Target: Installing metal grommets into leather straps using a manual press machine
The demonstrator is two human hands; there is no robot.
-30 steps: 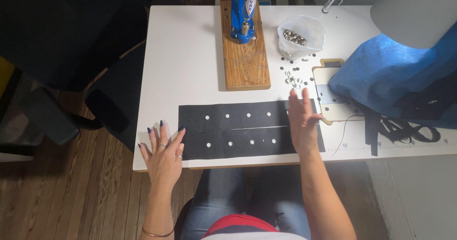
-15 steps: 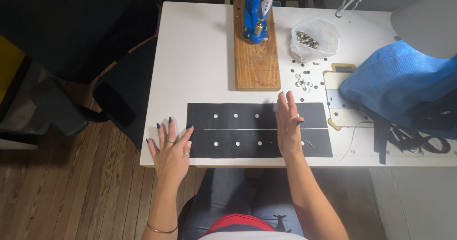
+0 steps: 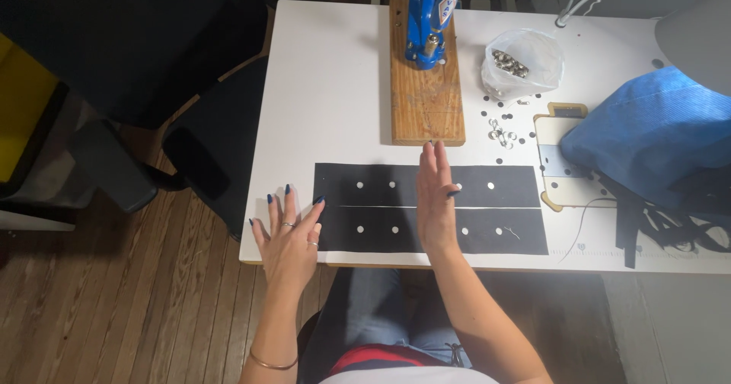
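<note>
The left hand lay flat and wide open at the table front edge, fingers spread, its thumb tip just touching the left end of the black strips. It held nothing. The right hand was also flat, fingers together and straight, pressed across the middle of the two strips, which lay side by side near the front edge, just below the wooden board with the blue press. Compared with half a second before, the right hand had moved to the left along the strips, while the left hand stayed in almost the same place.
</note>
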